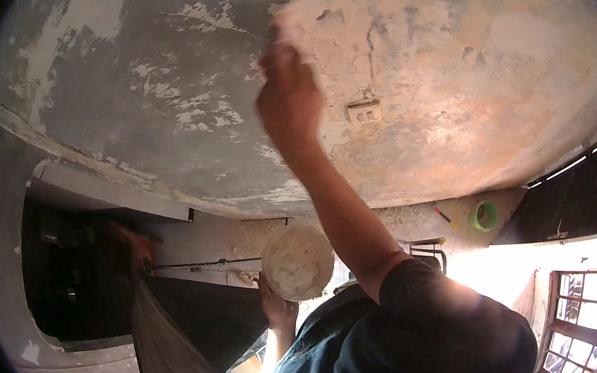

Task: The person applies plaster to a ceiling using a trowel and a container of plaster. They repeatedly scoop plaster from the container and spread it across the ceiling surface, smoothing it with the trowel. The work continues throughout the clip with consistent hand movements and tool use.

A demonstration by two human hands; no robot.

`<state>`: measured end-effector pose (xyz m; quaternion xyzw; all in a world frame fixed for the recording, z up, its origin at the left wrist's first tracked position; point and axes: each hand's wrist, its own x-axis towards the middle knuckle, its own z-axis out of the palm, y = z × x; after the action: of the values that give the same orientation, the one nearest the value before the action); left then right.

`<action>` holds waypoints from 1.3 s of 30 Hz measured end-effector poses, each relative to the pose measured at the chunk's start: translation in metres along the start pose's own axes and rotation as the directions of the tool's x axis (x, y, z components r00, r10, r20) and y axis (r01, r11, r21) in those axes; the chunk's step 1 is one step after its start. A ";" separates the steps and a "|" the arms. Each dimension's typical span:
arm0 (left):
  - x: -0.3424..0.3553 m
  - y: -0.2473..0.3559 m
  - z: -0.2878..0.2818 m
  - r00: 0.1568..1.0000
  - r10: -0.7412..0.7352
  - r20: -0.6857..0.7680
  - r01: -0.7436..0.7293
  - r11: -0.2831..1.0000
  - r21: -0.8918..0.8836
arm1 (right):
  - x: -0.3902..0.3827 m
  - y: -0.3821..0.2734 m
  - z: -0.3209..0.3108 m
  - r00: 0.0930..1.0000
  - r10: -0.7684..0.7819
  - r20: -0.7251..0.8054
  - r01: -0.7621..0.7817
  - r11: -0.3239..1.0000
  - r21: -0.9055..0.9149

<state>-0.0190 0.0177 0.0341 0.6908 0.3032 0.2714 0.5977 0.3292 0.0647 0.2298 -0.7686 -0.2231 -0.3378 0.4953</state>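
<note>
My right hand point(290, 97) is raised against the mottled, patched plaster surface point(177, 84), its fingers closed on a motion-blurred hand tool point(281, 31) whose shape I cannot make out. The tool is near a border between grey and pale plaster. A little to the right of that hand is a small rectangular fitting point(363, 111) with a crack running above it. Lower down, my left hand point(275, 298) grips a round, pale, plaster-smeared container point(299, 260) by its underside edge.
A green bucket point(484, 216) and a thin yellow-and-black tool point(446, 218) sit at the right. A barred window point(577, 329) is at far right. A dark opening point(68, 271), draped dark cloth point(173, 319), a long pole point(209, 262) and a metal frame point(428, 245) are below.
</note>
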 end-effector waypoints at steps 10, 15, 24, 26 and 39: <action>0.000 -0.024 0.002 0.998 -0.049 -0.045 0.049 0.999 0.003 | 0.012 0.034 -0.070 0.981 0.030 -0.190 -0.015 0.997 0.079; 0.009 -0.023 0.002 0.888 -0.441 0.128 0.361 0.497 -0.789 | 0.068 0.031 -0.075 0.975 -0.104 -0.197 0.064 0.978 -0.200; 0.024 0.003 0.019 0.851 -0.520 0.074 0.397 0.546 -0.738 | 0.017 -0.006 -0.047 0.974 -0.130 0.183 0.111 0.988 0.107; 0.025 -0.006 0.021 0.923 -0.378 0.072 0.332 0.688 -0.646 | 0.039 0.002 -0.075 0.991 -0.131 -0.010 0.132 0.990 0.045; 0.014 -0.019 0.013 0.921 -0.389 0.034 0.298 0.644 -0.705 | 0.052 -0.051 -0.040 0.792 -0.259 0.553 0.276 0.960 0.054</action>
<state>-0.0023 0.0214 0.0132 0.3258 0.3393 0.2879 0.8342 0.3177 0.0492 0.3107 -0.8012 -0.4582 -0.1701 0.3452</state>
